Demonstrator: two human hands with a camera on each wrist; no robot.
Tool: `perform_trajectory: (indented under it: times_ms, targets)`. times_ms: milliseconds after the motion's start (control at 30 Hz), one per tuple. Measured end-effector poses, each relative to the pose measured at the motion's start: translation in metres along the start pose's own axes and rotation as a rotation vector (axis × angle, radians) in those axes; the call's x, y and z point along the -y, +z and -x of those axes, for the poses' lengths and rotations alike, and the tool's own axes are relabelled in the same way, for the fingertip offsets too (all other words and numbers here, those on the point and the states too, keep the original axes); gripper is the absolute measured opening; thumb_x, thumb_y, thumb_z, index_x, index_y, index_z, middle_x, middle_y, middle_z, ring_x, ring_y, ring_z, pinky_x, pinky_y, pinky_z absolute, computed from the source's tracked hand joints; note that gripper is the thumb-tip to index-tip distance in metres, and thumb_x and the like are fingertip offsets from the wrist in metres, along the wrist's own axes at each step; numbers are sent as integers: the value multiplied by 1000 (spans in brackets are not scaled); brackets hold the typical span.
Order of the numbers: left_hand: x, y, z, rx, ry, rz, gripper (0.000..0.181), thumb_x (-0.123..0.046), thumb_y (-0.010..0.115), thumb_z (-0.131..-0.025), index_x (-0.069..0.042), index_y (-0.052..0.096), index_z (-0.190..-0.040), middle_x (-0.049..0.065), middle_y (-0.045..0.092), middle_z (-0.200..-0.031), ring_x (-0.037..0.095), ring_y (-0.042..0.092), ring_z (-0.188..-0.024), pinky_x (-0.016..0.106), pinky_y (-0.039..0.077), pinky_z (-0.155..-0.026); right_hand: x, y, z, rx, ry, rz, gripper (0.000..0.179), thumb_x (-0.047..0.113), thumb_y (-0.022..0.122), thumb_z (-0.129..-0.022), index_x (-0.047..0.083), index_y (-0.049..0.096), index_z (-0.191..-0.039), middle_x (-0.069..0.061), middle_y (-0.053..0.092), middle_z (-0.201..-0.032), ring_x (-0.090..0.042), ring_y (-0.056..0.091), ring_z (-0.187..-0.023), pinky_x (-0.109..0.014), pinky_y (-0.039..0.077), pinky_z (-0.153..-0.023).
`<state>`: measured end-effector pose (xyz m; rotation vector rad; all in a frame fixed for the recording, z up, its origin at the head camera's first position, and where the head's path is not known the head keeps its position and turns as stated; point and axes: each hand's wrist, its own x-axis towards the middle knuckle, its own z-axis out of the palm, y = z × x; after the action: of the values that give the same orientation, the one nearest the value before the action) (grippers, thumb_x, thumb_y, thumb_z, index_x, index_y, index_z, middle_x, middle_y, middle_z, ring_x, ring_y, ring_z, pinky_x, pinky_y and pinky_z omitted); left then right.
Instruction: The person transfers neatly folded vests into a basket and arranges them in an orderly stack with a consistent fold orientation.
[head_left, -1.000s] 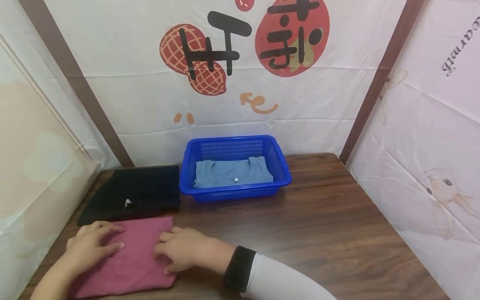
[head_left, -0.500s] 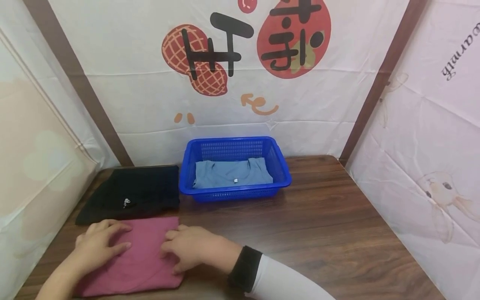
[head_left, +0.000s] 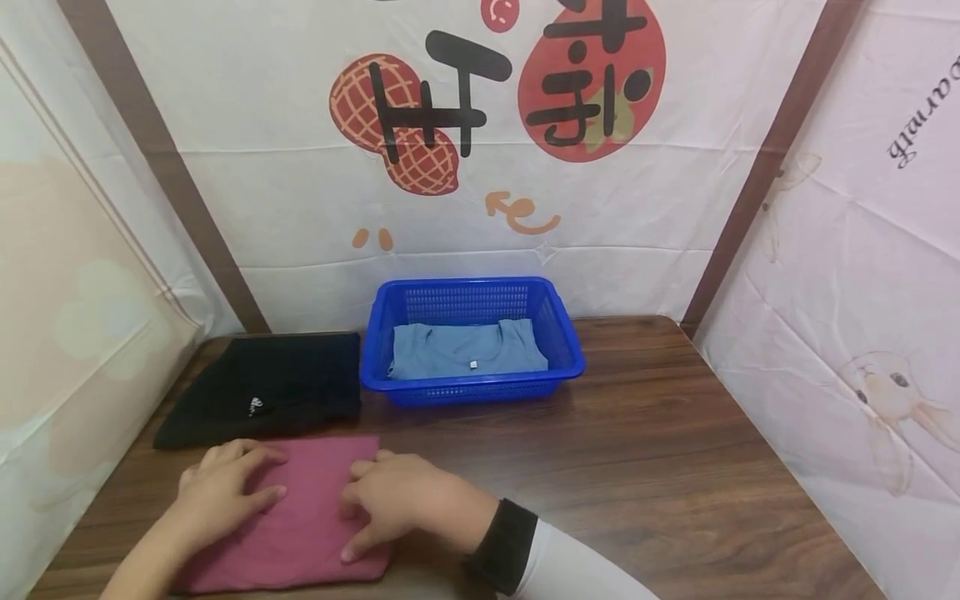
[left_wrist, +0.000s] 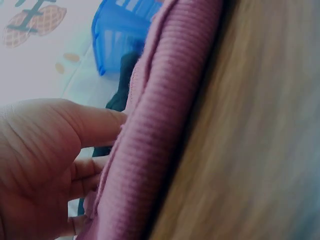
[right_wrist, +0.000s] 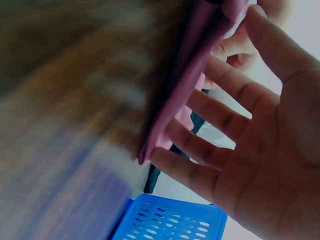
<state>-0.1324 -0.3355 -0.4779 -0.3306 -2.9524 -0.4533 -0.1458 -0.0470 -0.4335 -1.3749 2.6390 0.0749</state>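
Observation:
A folded pink garment point(head_left: 311, 508) lies flat near the front left of the table. On its left part rests my left hand point(head_left: 228, 492), thumb and fingers spread on the cloth. My right hand point(head_left: 397, 500) touches the garment's right part from above. In the right wrist view, the right fingers point(right_wrist: 192, 170) reach nearly straight to the fabric's edge. The left wrist view shows the left thumb point(left_wrist: 102, 125) against a thick ribbed fold of the pink garment point(left_wrist: 160, 100). Some fingertips are hidden behind the cloth.
Behind the pink garment lies a folded black garment point(head_left: 285, 383) with small white lettering. A blue plastic basket point(head_left: 472, 387) stands at the back middle, holding a folded light-blue top point(head_left: 465, 350). Printed cloth walls point(head_left: 285, 200) enclose the wooden table point(head_left: 637, 467) at the back and sides.
Both hands and the pink garment under them have slid to the right across the table. The basket and the black garment have stayed put.

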Motion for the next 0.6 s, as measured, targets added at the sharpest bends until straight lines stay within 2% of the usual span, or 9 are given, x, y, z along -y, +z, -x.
perform_trajectory:
  times_ms: [333, 600]
  targets:
    - [-17, 4, -4, 3, -48, 20, 46, -45, 82, -83, -21, 70, -121, 18, 59, -130, 45, 49, -119, 73, 32, -85, -5, 7, 10, -116, 28, 37, 38, 70, 76, -78, 44, 69, -104, 18, 50, -99, -8, 45, -89, -21, 39, -61]
    - [-34, 13, -5, -14, -71, 24, 45, -45, 80, -86, -20, 70, -123, 19, 58, -132, 46, 47, -120, 75, 28, -89, -24, 9, 20, -102, 24, -12, 38, 65, 81, -75, 42, 69, -102, 19, 52, -102, -6, 45, -91, -21, 40, -64]
